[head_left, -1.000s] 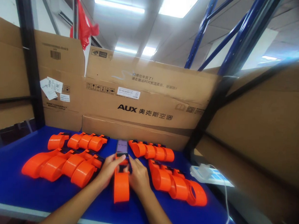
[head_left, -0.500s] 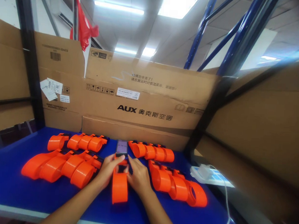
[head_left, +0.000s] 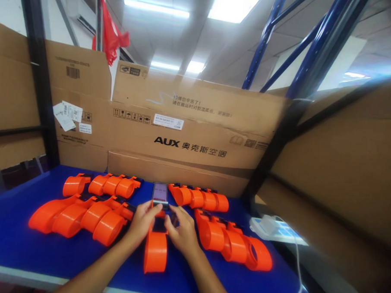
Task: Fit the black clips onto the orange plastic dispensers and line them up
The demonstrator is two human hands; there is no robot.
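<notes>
- Evidently, in the head view, the left hand (head_left: 143, 221) has its grip around the upper end of the middle orange ring (head_left: 156, 252), over the blue bench (head_left: 12, 246), just below the phone (head_left: 160, 191).
- The right hand (head_left: 183, 227) bends thumb and forefinger at its right side; whether that grip has closed, I cannot tell.
- Best brace with the left, so light right-hand pressure won't tilt it.

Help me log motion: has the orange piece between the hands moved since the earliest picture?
Yes, slightly: against the printed AUX lettering, the orange piece has shifted left and down in view.
</notes>
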